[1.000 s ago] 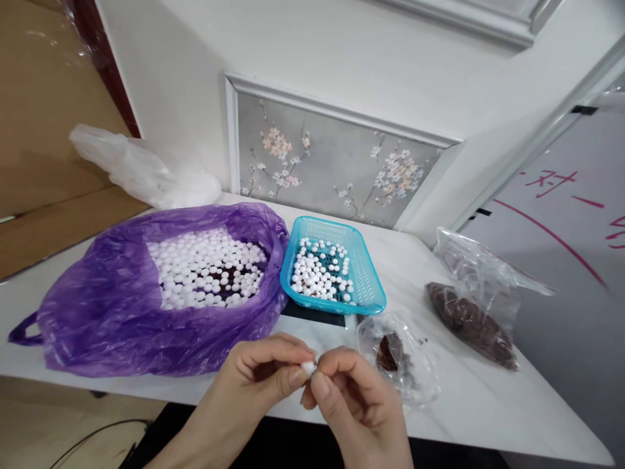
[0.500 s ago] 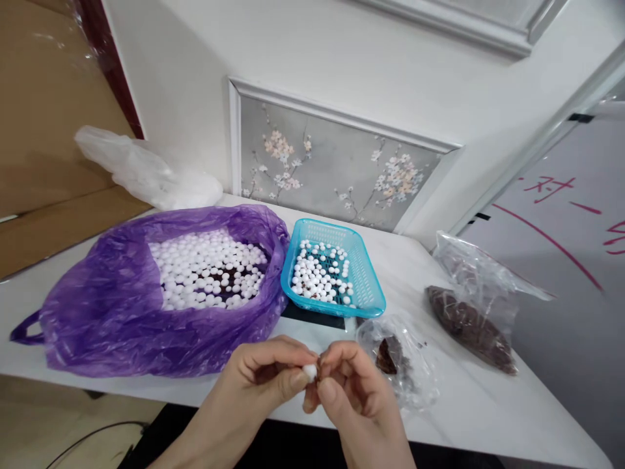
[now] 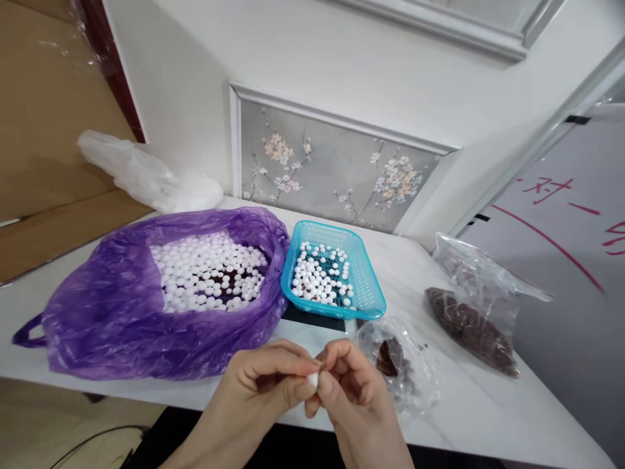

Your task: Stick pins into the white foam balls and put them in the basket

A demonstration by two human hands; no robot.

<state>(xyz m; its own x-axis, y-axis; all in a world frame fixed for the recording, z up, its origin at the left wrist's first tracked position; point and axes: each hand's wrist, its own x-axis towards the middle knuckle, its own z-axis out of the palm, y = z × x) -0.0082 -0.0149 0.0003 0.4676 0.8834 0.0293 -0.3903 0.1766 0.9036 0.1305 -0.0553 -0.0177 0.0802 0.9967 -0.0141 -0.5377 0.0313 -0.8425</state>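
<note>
Pinching a small white ball (image 3: pixel 313 379) tightly between thumb and forefinger of the left hand (image 3: pixel 266 385). Meeting it from the right with the thumb tip of the right hand (image 3: pixel 360 398), curled narrow; cannot tell whether gripping the ball there too or something tiny beside it. Holding the ball between both sets of fingertips, near the front edge of a white table (image 3: pixel 469 404).

Have a light-blue basket (image 3: pixel 370 284) just beyond the hands, scattered inside with loose balls (image 3: pixel 312 279) and standing partly over a flat black item (image 3: pixel 312 318). Have a crumpled purple bag (image 3: pixel 105 293) to the left, right beside the basket, open on a mass of similar balls (image 3: pixel 188 264) around a dark reddish-brown patch (image 3: pixel 228 281).

Near right, see a loose clear bag (image 3: pixel 422 384) with a brown piece (image 3: pixel 387 358); farther right, a second clear bag (image 3: pixel 493 280) with dark brown material (image 3: pixel 469 329) low inside. Far left, see a translucent white bag (image 3: pixel 141 169) and brown cardboard (image 3: pixel 53 98). At the far side, see a framed blossom panel (image 3: pixel 332 156); at right, a whiteboard (image 3: pixel 556 228) marked in red.
</note>
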